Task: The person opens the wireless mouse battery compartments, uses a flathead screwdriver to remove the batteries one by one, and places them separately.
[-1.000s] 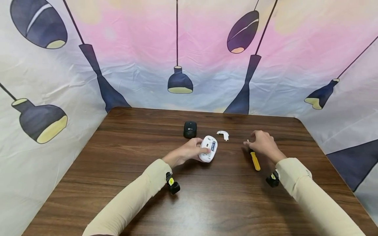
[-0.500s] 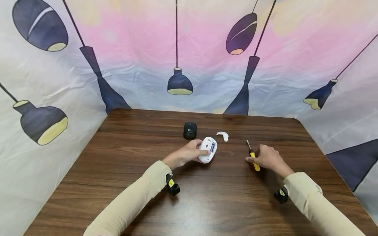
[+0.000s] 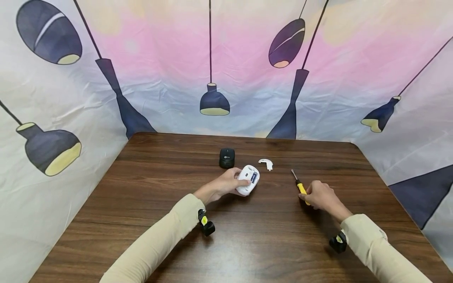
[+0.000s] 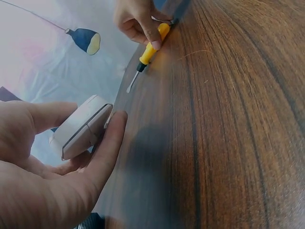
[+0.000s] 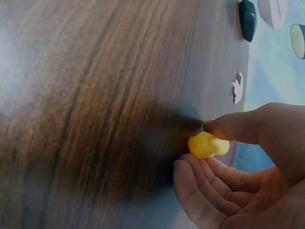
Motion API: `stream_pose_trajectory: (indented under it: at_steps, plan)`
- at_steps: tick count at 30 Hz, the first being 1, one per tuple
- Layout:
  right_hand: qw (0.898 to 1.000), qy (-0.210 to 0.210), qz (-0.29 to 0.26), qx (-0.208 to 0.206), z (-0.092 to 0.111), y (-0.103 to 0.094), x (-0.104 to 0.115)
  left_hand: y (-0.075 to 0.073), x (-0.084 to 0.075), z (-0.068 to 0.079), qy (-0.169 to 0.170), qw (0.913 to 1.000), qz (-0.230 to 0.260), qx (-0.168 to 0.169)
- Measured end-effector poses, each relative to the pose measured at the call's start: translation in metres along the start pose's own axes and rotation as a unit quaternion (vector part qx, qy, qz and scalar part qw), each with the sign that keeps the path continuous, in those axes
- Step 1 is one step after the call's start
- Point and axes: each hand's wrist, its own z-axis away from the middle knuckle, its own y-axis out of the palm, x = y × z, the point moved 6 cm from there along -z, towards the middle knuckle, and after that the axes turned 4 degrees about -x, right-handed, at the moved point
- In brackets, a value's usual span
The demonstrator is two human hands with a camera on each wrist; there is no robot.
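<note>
My left hand (image 3: 222, 185) grips a white computer mouse (image 3: 245, 190) above the table, its underside turned up and the thumb on it. A battery (image 3: 254, 177) shows in the uncovered compartment. In the left wrist view, the mouse (image 4: 82, 126) is edge-on between thumb and fingers. On the right, my right hand (image 3: 323, 196) pinches the yellow handle of a screwdriver (image 3: 301, 188), whose metal tip points away to the far left. Seen from the right wrist, thumb and fingers meet the end of the yellow handle (image 5: 206, 145) close over the wood.
A black computer mouse (image 3: 227, 158) lies on the brown wooden table (image 3: 170, 169) behind the white one. To its right lies a small white curved battery cover (image 3: 266, 163). A cloth backdrop printed with lamps (image 3: 214, 103) hangs at the table's far edge.
My right hand has come back toward me from near the screwdriver's tip to its handle and now pinches it. The screwdriver's tip has swung slightly left. The left hand stays about where it was.
</note>
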Motion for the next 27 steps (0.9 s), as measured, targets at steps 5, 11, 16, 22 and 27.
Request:
stream_pose_trajectory:
  at_steps: [5, 11, 16, 22, 27]
  plan:
    - [1.000, -0.015, 0.006, -0.010, -0.002, -0.004, -0.002, -0.001, 0.000, 0.000, -0.002, 0.9997, 0.023, -0.001]
    - [0.999, -0.028, -0.009, -0.018, -0.004, -0.013, 0.001, -0.004, 0.000, 0.002, -0.005, 0.9999, 0.015, 0.001]
    - [0.998, -0.049, -0.021, -0.034, -0.005, -0.021, 0.007, -0.006, -0.001, 0.002, 0.002, 0.9999, 0.012, 0.008]
    - [0.995, -0.074, -0.019, -0.061, -0.006, -0.029, 0.017, -0.006, 0.000, 0.002, 0.005, 0.9997, 0.017, 0.013]
    - [0.994, -0.085, -0.028, -0.069, -0.007, -0.035, 0.025, -0.006, 0.000, 0.004, 0.002, 0.9998, 0.017, 0.011]
